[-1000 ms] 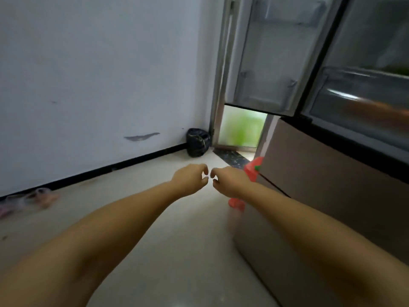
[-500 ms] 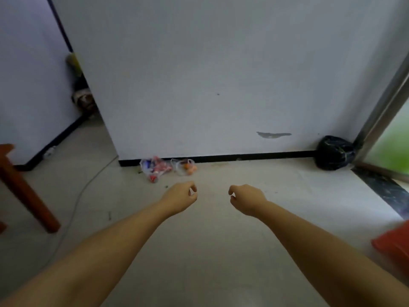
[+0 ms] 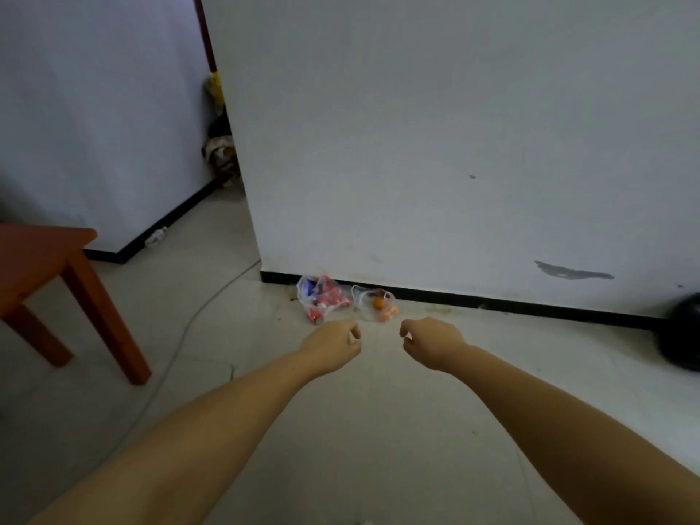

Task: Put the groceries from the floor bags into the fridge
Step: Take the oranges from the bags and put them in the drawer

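Observation:
Two clear plastic bags lie on the floor against the white wall's black skirting. The left bag holds red and blue packets; the right bag holds orange fruit. My left hand and my right hand are stretched out in front of me, just short of the bags, fingers curled loosely with nothing in them. The fridge is out of view.
A red-brown wooden table stands at the left. A grey cable runs across the floor past its leg. A black rubbish bag sits at the right edge. A broom and clutter fill the far corner.
My view has swung left, away from the open fridge to the wall and the floor bags. Both empty hands have drifted slightly apart and now sit close to the bags.

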A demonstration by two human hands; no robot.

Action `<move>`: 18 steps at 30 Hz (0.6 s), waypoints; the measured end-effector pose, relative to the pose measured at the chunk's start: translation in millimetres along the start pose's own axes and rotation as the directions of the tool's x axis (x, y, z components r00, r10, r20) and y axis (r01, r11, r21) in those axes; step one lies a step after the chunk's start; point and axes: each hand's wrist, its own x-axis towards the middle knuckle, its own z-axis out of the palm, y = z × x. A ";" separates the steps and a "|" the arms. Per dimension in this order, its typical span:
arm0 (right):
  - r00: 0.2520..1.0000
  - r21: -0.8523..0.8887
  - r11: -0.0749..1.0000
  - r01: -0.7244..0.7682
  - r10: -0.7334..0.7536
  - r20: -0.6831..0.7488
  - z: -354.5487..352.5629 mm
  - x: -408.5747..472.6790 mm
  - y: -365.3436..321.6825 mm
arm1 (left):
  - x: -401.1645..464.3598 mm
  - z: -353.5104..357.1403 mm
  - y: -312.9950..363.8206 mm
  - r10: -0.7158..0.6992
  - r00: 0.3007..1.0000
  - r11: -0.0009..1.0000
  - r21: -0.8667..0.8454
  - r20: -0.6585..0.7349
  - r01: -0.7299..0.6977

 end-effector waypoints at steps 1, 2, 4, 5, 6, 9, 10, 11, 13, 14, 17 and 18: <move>1.000 0.002 1.000 0.003 -0.003 0.003 -5.9 23.7 3.4 | 21.2 -7.0 -3.5 -0.004 1.000 1.000 0.000 -0.001 0.004; 1.000 -0.004 1.000 0.012 -0.012 0.016 -12.2 45.9 6.0 | 40.9 -13.9 -8.3 -0.016 1.000 1.000 -0.003 0.003 0.016; 0.999 -0.016 1.000 0.020 -0.019 0.033 -23.1 90.6 12.7 | 81.6 -28.2 -20.5 -0.040 0.999 0.999 -0.006 0.012 0.040; 0.999 -0.017 1.000 0.018 -0.017 0.039 -28.8 112.6 16.0 | 101.8 -36.0 -26.8 -0.048 0.999 0.999 -0.005 0.012 0.048; 0.999 -0.021 1.000 0.019 -0.018 0.046 -33.3 133.0 19.2 | 121.0 -42.2 -35.2 -0.060 0.998 0.998 -0.013 0.007 0.060; 0.997 -0.033 0.999 0.020 -0.017 0.077 -42.9 188.4 25.5 | 172.3 -59.5 -59.3 -0.078 0.997 0.996 -0.051 0.002 0.078; 0.996 -0.042 0.999 0.023 -0.019 0.086 -45.1 207.5 27.4 | 190.4 -63.7 -68.4 -0.081 0.997 0.995 -0.049 0.011 0.082; 0.995 -0.048 0.998 0.027 -0.023 0.093 -47.0 226.9 28.9 | 209.5 -67.6 -77.0 -0.085 0.996 0.995 -0.044 0.023 0.086; 0.993 -0.051 0.998 0.033 -0.027 0.114 -49.5 267.8 31.1 | 251.3 -75.6 -93.2 -0.083 0.996 0.996 -0.033 0.039 0.084; 0.992 -0.052 0.998 0.032 -0.025 0.125 -49.6 289.5 32.5 | 274.0 -79.5 -100.4 -0.076 0.996 0.997 -0.025 0.043 0.077; 0.989 -0.036 0.999 -0.017 0.022 0.145 -50.3 357.3 38.3 | 345.5 -92.9 -119.2 -0.060 0.996 0.998 -0.026 0.066 0.062; 0.988 -0.011 0.999 -0.044 0.045 0.145 -52.7 379.5 40.0 | 370.6 -99.1 -124.4 -0.052 0.996 0.998 -0.028 0.071 0.054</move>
